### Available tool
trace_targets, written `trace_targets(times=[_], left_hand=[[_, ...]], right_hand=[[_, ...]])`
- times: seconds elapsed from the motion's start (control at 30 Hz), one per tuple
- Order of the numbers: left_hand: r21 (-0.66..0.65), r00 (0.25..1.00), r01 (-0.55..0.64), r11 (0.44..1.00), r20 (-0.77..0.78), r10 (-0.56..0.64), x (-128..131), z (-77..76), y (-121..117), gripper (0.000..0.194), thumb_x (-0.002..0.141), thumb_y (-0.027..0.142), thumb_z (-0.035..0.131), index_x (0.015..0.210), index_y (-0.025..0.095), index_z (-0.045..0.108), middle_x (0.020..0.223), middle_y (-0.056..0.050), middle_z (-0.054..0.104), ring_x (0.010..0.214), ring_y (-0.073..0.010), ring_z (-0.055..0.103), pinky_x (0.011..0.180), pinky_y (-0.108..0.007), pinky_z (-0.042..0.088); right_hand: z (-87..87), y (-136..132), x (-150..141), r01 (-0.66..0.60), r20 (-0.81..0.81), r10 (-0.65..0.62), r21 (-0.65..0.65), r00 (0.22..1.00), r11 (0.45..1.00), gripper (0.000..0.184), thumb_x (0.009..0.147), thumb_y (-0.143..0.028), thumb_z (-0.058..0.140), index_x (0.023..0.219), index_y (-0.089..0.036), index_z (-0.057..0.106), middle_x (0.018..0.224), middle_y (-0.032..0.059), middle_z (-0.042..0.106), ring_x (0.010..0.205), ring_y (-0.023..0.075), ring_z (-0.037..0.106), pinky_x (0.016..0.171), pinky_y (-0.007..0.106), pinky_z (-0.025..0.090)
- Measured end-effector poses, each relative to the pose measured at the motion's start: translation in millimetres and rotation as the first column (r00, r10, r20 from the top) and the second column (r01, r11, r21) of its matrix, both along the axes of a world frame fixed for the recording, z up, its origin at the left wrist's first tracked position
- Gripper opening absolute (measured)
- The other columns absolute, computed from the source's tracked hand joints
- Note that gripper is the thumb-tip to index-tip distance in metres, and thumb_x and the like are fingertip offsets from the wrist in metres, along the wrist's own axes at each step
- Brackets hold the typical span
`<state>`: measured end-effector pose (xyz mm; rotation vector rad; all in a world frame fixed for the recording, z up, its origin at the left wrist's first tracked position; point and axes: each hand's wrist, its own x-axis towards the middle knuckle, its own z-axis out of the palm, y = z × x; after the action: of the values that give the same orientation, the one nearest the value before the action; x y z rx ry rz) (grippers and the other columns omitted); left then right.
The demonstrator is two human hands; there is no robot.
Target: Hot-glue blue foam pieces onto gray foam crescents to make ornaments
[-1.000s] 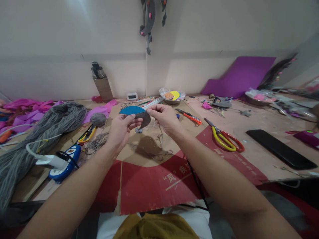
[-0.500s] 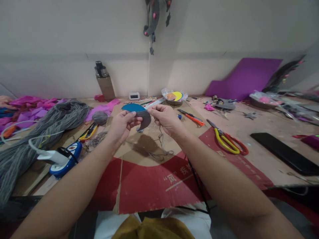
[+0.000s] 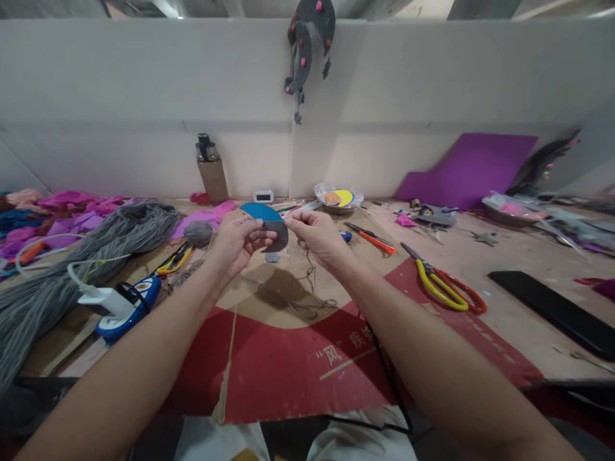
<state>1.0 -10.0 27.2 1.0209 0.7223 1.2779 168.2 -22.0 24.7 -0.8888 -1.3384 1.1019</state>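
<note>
My left hand (image 3: 239, 242) pinches a dark grey crescent-shaped felt piece (image 3: 278, 235) above the cardboard sheet (image 3: 288, 358). Close beside it, my right hand (image 3: 316, 237) is closed with its fingertips at the crescent's upper edge, gripping a thin grey thread (image 3: 310, 272) that hangs down to a tangle on the cardboard. A blue paper disc (image 3: 258, 210) lies flat just behind my hands. A small grey felt scrap (image 3: 271, 257) sits under the crescent.
Yellow and red scissors (image 3: 444, 285) and an orange utility knife (image 3: 371, 237) lie to the right. A grey yarn hank (image 3: 81, 256), yarn ball (image 3: 198, 234), blue device with white charger (image 3: 120, 304) and pink paper scraps (image 3: 72, 214) are left. A black slab (image 3: 552, 310) lies far right.
The camera has tilted up, showing more of the wall and the hanging grey felt piece. My hands keep holding the crescent and thread, drawn slightly closer together.
</note>
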Motion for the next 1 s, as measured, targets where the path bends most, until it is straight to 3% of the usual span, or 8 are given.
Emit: trace_targets(times=[0.23, 0.43, 0.6, 0.8, 0.87, 1.0], left_hand=[[-0.030, 0.993, 0.107, 0.994, -0.036, -0.108, -6.6, 4.1, 0.6, 0.011, 0.075, 0.010, 0.062, 0.066, 0.013, 0.057, 0.056, -0.002, 0.062, 0.050, -0.0106, 0.063, 0.047, -0.015, 0.051], [-0.056, 0.970, 0.241, 0.969, -0.027, -0.243, -18.8, -0.4, 7.6, 0.002, 0.078, 0.010, 0.063, 0.078, 0.012, 0.062, 0.060, -0.002, 0.063, 0.045, -0.0089, 0.061, 0.040, -0.013, 0.048], [-0.160, 0.990, 0.139, 0.977, 0.007, -0.139, -18.7, -5.0, 12.7, 0.007, 0.083, 0.006, 0.059, 0.078, 0.012, 0.060, 0.069, -0.006, 0.069, 0.058, -0.0111, 0.069, 0.053, -0.014, 0.055], [-0.077, 0.980, 0.192, 0.978, 0.065, -0.187, -14.2, -4.8, 9.3, 0.009, 0.075, 0.003, 0.064, 0.073, 0.011, 0.060, 0.080, -0.007, 0.071, 0.079, -0.0172, 0.073, 0.075, -0.023, 0.059], [-0.062, 0.982, 0.188, 0.980, 0.025, -0.186, -12.0, -4.2, 7.5, 0.009, 0.072, 0.005, 0.068, 0.070, 0.011, 0.061, 0.076, -0.007, 0.070, 0.076, -0.0173, 0.072, 0.073, -0.023, 0.059], [-0.040, 0.983, 0.144, 0.989, -0.113, -0.148, -6.7, -3.7, 5.8, 0.010, 0.070, 0.012, 0.074, 0.075, 0.008, 0.066, 0.063, -0.006, 0.067, 0.051, -0.0093, 0.063, 0.053, -0.015, 0.053]], right_hand=[[3.1, -0.9, 0.8, -0.179, -0.170, 0.158, -0.115, 0.973, 0.977, 0.032, 0.062, -0.041, 0.075, 0.067, -0.018, 0.053, 0.052, -0.0097, 0.035, 0.043, 0.0028, 0.022, 0.042, 0.021, 0.011], [0.3, -5.0, -3.8, -0.337, -0.234, 0.304, -0.116, 0.923, 0.934, 0.034, 0.063, -0.040, 0.078, 0.071, -0.016, 0.055, 0.054, -0.0104, 0.032, 0.046, 0.0022, 0.020, 0.043, 0.019, 0.012], [-6.3, -1.0, -6.3, -0.303, -0.282, 0.252, -0.151, 0.926, 0.941, 0.038, 0.058, -0.040, 0.080, 0.068, -0.016, 0.052, 0.053, -0.0106, 0.033, 0.045, 0.0018, 0.020, 0.041, 0.018, 0.011], [-10.1, 9.4, 0.4, -0.267, -0.310, 0.204, -0.177, 0.929, 0.947, 0.038, 0.056, -0.039, 0.079, 0.069, -0.016, 0.052, 0.053, -0.0106, 0.033, 0.045, 0.0014, 0.020, 0.041, 0.017, 0.010], [-11.2, 10.1, 0.2, -0.255, -0.285, 0.200, -0.172, 0.938, 0.952, 0.038, 0.057, -0.040, 0.079, 0.067, -0.016, 0.050, 0.052, -0.0110, 0.032, 0.044, 0.0014, 0.019, 0.041, 0.017, 0.010], [-12.1, 7.2, -4.5, -0.236, -0.227, 0.204, -0.124, 0.952, 0.964, 0.039, 0.061, -0.044, 0.076, 0.064, -0.017, 0.048, 0.052, -0.0108, 0.032, 0.044, 0.0016, 0.020, 0.041, 0.019, 0.012]])
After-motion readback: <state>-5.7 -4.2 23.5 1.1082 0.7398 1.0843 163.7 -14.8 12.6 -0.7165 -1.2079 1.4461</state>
